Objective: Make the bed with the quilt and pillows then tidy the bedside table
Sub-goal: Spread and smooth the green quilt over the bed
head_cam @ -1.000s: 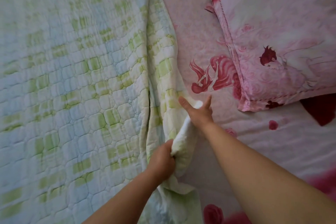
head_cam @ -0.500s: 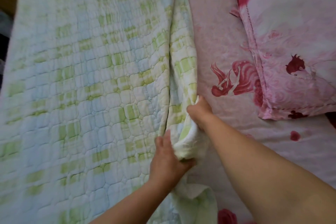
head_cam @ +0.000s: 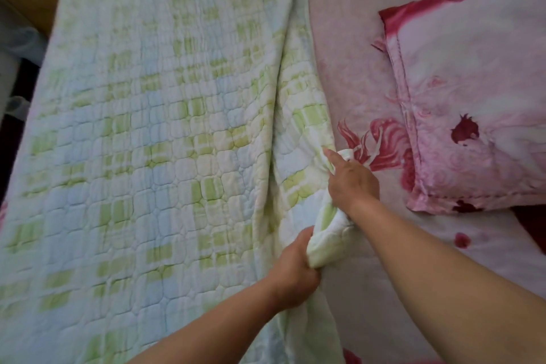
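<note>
Since a moment ago our right hand (head_cam: pixel 351 183) has closed on the quilt (head_cam: pixel 147 142); back then its thumb and finger were spread wide. Our head has turned too, so now we see more of the quilt's far end and left side. Now both our hands hold the quilt's right edge. Our left hand (head_cam: pixel 295 263) is nearer to us, wrapped tight round a rolled-up bit of the edge. Our right hand is a little farther off, gripping the same roll, with one finger poking out along it. The hands are close but not touching, with a short lump of quilt between them. The quilt lies flat over the left part of the pink sheet (head_cam: pixel 354 74), with a long fold running near its right edge. The pillow (head_cam: pixel 472 97) sits on the right, far side, apart from the quilt, with bare sheet in between. We think the step now is to open out this bunched edge and pull it to the right so the quilt covers more sheet. To do it well, we should move our hands apart along the edge first, then lift a little and pull both hands the same way together. If one hand pulls more, the edge may go crooked.
</note>
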`<state>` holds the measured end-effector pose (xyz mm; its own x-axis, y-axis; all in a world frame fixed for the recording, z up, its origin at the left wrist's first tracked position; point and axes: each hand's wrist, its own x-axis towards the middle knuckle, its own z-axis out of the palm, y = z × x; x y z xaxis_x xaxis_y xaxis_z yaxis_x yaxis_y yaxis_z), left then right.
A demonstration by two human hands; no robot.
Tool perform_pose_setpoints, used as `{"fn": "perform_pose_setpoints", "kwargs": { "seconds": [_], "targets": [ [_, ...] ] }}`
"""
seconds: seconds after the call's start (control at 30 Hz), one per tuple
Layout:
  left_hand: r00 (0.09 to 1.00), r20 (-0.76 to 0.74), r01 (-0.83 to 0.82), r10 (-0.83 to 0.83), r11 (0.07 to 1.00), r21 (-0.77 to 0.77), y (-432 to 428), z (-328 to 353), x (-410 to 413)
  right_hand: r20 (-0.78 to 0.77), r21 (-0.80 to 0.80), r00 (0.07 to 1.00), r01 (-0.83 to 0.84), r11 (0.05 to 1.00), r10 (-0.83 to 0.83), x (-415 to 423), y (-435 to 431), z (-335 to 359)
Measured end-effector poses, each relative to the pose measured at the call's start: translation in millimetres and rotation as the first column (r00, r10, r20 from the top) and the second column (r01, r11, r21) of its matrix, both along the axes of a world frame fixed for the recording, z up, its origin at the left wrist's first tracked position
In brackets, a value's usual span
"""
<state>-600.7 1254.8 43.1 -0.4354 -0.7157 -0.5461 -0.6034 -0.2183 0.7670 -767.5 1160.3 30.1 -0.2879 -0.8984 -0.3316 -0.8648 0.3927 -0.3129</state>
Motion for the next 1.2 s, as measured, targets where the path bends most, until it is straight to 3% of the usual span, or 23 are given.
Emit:
{"fn": "perform_pose_setpoints", "kwargs": {
  "seconds": [0.17,0.5,0.83,0.97,1.2],
  "targets": [
    [0.99,-0.069,0.127,-0.121,0.988,0.087,0,26,-85,-0.056,0.012,0.996,0.063,0.998,-0.062,-86,14,6],
    [0.918,0.013,0.371,-0.395,0.874,0.314,26,13,-206,-0.14,0.193,0.987,0.102,0.976,-0.076,-209,75,-18],
    [0.878,0.113,0.386,-0.465,0.828,0.406,36,-63,-235,-0.116,0.371,0.993,0.008,0.929,0.037,-232,91,-75],
    [0.857,0.139,0.397,-0.496,0.809,0.434,48,-104,-242,-0.087,0.386,0.996,0.032,0.922,0.002,-249,104,-100],
    [0.805,0.23,0.42,-0.548,0.798,0.432,72,-148,-258,-0.096,0.535,0.994,0.006,0.845,0.054,-276,118,-137]
  ]
}}
